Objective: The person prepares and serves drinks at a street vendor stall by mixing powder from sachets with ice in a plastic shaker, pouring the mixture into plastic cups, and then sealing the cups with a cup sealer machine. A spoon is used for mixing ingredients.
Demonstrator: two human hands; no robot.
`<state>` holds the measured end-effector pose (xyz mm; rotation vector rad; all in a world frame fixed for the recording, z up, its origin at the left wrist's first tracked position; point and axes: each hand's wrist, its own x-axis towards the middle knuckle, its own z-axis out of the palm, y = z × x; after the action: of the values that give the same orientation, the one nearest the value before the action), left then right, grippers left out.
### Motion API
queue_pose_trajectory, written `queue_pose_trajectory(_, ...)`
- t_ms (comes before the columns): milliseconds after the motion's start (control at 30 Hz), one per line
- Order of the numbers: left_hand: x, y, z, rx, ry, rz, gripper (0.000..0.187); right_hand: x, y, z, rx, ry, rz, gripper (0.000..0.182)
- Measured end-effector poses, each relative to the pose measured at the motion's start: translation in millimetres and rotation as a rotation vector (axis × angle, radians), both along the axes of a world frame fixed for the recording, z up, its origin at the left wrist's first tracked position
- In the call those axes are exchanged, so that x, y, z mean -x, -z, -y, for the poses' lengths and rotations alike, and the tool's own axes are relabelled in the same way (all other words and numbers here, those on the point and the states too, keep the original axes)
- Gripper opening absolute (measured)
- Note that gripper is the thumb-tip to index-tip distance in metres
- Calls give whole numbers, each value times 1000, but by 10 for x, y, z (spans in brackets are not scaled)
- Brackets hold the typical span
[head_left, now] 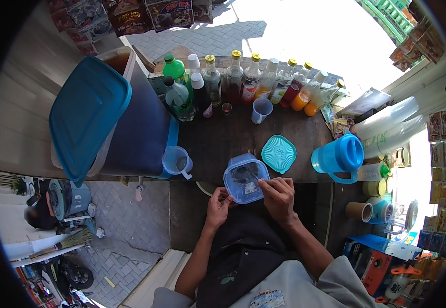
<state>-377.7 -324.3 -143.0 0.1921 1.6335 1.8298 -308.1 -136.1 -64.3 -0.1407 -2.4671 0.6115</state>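
Note:
My left hand (219, 206) grips the near left rim of a clear bluish plastic container (233, 191), tilted toward me at the table's front edge. Dark contents and a small pale label show in it. Over the container's right side is my right hand (278, 196), its fingers pinched on a thin utensil whose tip reaches inside; its exact kind is hard to make out. A round turquoise lid (279, 154) with a ribbed pattern lies on the table just beyond my right hand.
On the dark table (217, 138) stand a large drink dispenser (140, 113) with a blue lid (92, 115), a measuring cup (175, 161), a plastic cup (261, 110), a blue pitcher (342, 155) and stacked cups (390, 120). Several syrup bottles (250, 79) line the back edge.

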Motion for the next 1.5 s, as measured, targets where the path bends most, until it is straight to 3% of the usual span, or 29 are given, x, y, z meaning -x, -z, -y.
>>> queue_pose_trajectory(567,74,-21,-29,-20,-17,18,27,33,246,138,62,-13,14,11)
queue_pose_trajectory(667,119,-49,-44,4,-27,-20,28,35,215,113,108,50,6,13)
queue_pose_trajectory(733,155,-62,-81,-31,-41,3,26,7,250,118,382,252,-11,12)
queue_pose_trajectory(833,192,-85,-136,-70,-51,112,23,-17,190,88,495,350,-40,13)
queue_pose_trajectory(1033,239,-135,-261,-131,-108,142,19,-43,124,3,576,437,-155,13)
queue_pose_trajectory(1167,343,-223,-272,-155,-109,208,15,-81,54,-36,580,435,-173,13)
queue_pose_trajectory(1500,568,-351,-203,57,-58,186,14,-58,43,-53,476,341,-163,12)
